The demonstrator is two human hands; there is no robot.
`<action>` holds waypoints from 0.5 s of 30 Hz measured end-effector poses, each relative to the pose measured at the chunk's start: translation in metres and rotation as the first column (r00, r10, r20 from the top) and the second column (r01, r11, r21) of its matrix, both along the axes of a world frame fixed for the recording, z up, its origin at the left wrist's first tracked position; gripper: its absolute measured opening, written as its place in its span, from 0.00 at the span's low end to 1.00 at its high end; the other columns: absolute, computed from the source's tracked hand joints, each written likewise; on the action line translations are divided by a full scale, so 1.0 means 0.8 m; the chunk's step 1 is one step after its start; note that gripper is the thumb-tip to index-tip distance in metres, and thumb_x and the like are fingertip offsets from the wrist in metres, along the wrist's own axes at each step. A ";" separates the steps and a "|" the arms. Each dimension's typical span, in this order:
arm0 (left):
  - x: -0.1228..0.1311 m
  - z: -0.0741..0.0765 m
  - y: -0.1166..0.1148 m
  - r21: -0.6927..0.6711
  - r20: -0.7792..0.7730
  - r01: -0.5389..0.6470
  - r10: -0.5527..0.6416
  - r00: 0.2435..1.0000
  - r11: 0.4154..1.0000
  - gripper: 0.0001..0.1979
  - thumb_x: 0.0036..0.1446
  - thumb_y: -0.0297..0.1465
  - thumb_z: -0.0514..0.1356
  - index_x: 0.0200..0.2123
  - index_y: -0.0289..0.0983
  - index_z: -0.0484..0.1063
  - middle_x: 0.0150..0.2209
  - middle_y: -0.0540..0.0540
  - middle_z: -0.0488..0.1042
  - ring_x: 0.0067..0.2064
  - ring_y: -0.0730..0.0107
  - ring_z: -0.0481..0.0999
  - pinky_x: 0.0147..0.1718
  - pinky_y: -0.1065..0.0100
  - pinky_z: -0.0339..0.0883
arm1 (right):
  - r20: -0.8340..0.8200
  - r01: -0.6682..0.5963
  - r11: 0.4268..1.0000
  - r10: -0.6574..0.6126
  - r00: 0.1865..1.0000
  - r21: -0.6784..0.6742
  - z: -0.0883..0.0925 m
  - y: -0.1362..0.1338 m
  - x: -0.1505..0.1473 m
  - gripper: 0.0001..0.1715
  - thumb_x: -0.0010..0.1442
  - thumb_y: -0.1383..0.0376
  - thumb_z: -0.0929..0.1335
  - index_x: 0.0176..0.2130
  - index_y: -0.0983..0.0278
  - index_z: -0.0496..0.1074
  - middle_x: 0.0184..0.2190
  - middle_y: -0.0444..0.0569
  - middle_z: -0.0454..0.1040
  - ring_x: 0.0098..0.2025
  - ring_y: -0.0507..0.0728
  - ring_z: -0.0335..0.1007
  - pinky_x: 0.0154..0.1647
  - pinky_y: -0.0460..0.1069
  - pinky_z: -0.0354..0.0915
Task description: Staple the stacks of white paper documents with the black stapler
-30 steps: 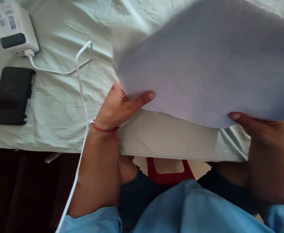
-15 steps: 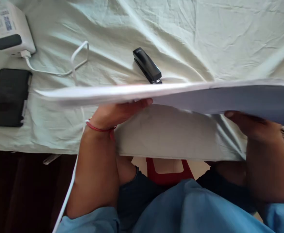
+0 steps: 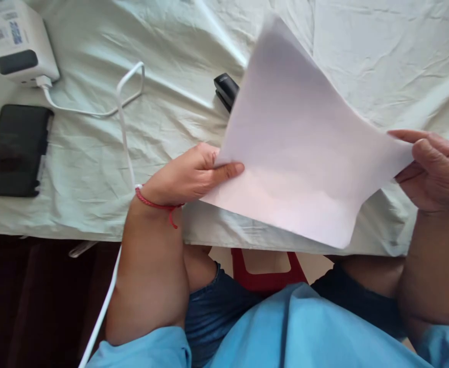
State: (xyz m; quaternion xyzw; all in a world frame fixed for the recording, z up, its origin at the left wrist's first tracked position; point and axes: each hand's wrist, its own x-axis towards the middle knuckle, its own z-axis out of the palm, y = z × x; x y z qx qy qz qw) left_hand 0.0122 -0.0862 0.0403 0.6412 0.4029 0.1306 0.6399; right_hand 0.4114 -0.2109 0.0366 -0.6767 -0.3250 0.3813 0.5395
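Observation:
A white sheet of paper (image 3: 301,148) is held above the front edge of a table covered in pale green cloth (image 3: 163,128). My left hand (image 3: 193,174), with a red thread at the wrist, pinches the sheet's left corner between thumb and fingers. My right hand (image 3: 434,171) grips its right corner, fingers closed on it. The sheet tilts up toward the camera and hides most of a black stapler (image 3: 226,89) lying on the cloth behind it.
A white power bank (image 3: 17,43) sits at the far left with a white cable (image 3: 122,110) running off the table edge. A black phone (image 3: 15,151) lies beside it. A red stool (image 3: 264,271) shows below, between my knees.
The paper went from raised and facing me, to flat and edge-on, to tilted up again. My right hand moved up from the lower edge to the right corner. The stapler came into view.

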 end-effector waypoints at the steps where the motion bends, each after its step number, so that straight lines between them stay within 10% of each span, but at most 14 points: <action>1: 0.001 -0.001 0.001 0.007 -0.023 0.057 -0.057 0.998 0.998 0.17 0.63 0.46 0.71 0.31 0.39 0.86 0.33 0.42 0.85 0.33 0.60 0.82 0.29 0.69 0.75 | 0.023 -0.030 0.999 0.030 0.999 -0.027 0.004 0.000 0.003 0.39 0.46 0.46 0.87 0.51 0.65 0.88 0.39 0.58 0.86 0.36 0.57 0.84 0.36 0.49 0.80; 5: 0.013 -0.006 0.001 0.084 -0.076 0.256 -0.250 0.965 0.963 0.18 0.68 0.45 0.63 0.31 0.41 0.85 0.30 0.47 0.84 0.30 0.62 0.81 0.28 0.70 0.71 | 0.071 -0.202 0.959 0.219 0.973 -0.200 0.016 -0.007 0.004 0.47 0.46 0.39 0.85 0.57 0.60 0.87 0.51 0.59 0.86 0.46 0.59 0.86 0.37 0.44 0.79; 11: 0.028 -0.012 -0.003 0.120 -0.085 0.363 -0.354 0.931 0.924 0.20 0.70 0.43 0.60 0.27 0.41 0.79 0.27 0.47 0.79 0.27 0.65 0.74 0.27 0.68 0.65 | 0.224 -0.270 0.858 0.394 0.891 -0.437 0.021 -0.010 -0.007 0.60 0.43 0.33 0.84 0.68 0.53 0.80 0.43 0.53 0.87 0.33 0.58 0.82 0.21 0.44 0.72; 15: 0.038 -0.009 -0.007 0.147 -0.093 0.423 -0.414 0.906 0.894 0.21 0.71 0.40 0.57 0.24 0.41 0.71 0.25 0.49 0.75 0.26 0.67 0.71 0.27 0.68 0.63 | 0.288 -0.274 0.864 0.414 0.863 -0.422 0.025 -0.009 -0.013 0.45 0.49 0.34 0.81 0.58 0.54 0.86 0.39 0.51 0.86 0.31 0.56 0.80 0.21 0.43 0.70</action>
